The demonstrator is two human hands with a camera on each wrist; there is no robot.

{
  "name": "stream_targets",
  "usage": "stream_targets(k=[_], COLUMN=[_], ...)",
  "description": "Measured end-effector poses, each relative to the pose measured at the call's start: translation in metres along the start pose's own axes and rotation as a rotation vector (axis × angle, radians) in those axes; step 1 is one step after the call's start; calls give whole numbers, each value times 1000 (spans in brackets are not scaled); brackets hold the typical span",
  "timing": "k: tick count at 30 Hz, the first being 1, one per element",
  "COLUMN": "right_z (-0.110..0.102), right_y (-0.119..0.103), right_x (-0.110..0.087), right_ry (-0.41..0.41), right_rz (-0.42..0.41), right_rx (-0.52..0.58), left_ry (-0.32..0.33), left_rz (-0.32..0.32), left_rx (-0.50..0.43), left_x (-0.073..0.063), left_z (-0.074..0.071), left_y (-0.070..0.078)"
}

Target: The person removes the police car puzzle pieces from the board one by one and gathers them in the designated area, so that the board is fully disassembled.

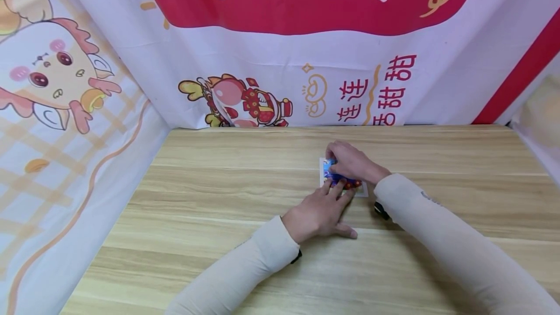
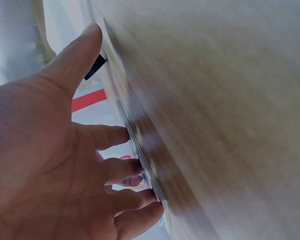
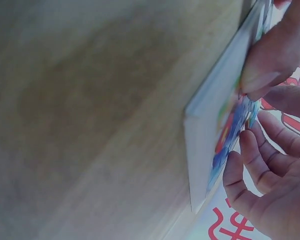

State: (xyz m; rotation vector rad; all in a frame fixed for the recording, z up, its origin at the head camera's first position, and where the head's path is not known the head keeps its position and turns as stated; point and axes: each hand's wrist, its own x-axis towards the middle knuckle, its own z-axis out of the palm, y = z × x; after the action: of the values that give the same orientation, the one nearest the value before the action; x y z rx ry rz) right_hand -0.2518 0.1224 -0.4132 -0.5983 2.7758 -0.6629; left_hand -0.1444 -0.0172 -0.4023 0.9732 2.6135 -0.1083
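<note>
A small flat board [image 1: 322, 176] with a white border and a bright blue, purple and red picture lies on the wooden table. Outstretched fingers of my left hand [image 1: 319, 212] press on its near part, thumb spread out over the table. From the right, my right hand [image 1: 352, 162] reaches over the far part with bent fingers. Seen from the right wrist, its thumb and forefinger pinch a small coloured piece [image 3: 252, 115] against the picture. That piece is mostly covered by the fingers. The board's white edge [image 3: 192, 155] shows thick and pale there.
The wooden table [image 1: 210, 183] extends around both arms. A white cloth [image 1: 262, 52] printed in red hangs along its back edge. Another printed cloth [image 1: 87, 159] covers the left side. Each wrist wears a dark strap.
</note>
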Motion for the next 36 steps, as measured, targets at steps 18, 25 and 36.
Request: stream_targets(k=[18, 25, 36], right_z=[1, 1, -1], right_y=[4, 6, 6], right_x=[0, 2, -1], right_ry=[26, 11, 35], right_rz=[-44, -34, -31], right_rx=[28, 112, 202], left_ry=[-20, -24, -2], left_rz=[-12, -12, 8], left_rx=[-7, -18, -45], left_x=[1, 1, 1], left_z=[0, -1, -5], left_y=[0, 0, -3])
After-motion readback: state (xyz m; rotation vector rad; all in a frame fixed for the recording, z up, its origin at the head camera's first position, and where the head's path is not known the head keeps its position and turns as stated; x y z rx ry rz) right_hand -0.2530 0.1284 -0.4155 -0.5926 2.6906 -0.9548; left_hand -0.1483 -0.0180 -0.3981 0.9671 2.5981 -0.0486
